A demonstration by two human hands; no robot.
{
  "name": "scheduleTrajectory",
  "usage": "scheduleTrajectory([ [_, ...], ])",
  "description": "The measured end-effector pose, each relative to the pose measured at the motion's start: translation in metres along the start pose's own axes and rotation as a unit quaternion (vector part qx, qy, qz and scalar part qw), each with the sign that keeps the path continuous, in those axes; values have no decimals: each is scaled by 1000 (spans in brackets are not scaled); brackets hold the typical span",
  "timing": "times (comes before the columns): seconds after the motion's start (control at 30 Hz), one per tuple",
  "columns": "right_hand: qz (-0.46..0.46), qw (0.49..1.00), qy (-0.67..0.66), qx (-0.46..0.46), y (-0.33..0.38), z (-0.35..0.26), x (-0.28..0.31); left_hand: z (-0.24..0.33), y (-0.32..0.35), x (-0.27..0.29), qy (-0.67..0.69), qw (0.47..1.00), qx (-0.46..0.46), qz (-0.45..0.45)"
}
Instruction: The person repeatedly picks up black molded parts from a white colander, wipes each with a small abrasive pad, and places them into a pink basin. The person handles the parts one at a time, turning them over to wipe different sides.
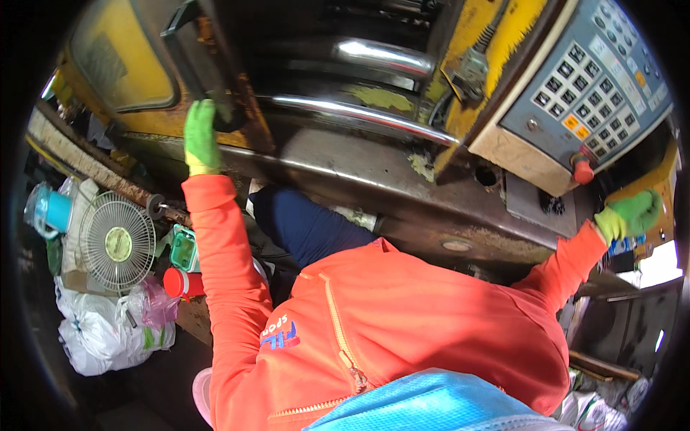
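Observation:
My left hand [200,138], in a green glove, reaches up to the yellow machine door [126,57]. Its fingers are stretched out and lie against the door's edge, at the lower end of a long black handle [185,61]. Far to the right, my right hand [631,215], also gloved in green, is held out below and beside the grey-blue control panel [586,82]. Those fingers look curled in; whatever they might hold is hidden. A red push knob [581,169] sticks out of the panel's lower corner, a little above and left of that hand.
Shiny steel bars [359,115] cross the machine's opening above a metal ledge [338,161]. At left stand a fan [118,243], a red-lidded container [181,283], a green basket [185,249] and a white plastic bag [108,334]. A pink stool edge [202,394] shows beside me.

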State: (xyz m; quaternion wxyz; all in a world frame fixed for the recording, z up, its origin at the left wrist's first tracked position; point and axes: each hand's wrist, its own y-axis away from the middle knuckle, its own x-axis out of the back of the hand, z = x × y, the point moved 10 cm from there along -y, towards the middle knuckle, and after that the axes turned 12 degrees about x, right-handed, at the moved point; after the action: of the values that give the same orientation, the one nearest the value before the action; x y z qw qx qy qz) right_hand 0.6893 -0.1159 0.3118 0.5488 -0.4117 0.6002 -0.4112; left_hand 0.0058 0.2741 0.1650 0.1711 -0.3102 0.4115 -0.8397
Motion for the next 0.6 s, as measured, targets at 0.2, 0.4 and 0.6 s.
scheduleTrajectory([
  [0.2,-73,973,-203,83,47,-205,-70,76,28,-42,375,884,238,-146],
  [0.4,-120,903,-408,52,101,-298,-132,152,53,-83,440,819,278,-240],
  [0.6,-105,905,-394,122,106,-343,-133,214,71,-122,486,800,205,-286],
])
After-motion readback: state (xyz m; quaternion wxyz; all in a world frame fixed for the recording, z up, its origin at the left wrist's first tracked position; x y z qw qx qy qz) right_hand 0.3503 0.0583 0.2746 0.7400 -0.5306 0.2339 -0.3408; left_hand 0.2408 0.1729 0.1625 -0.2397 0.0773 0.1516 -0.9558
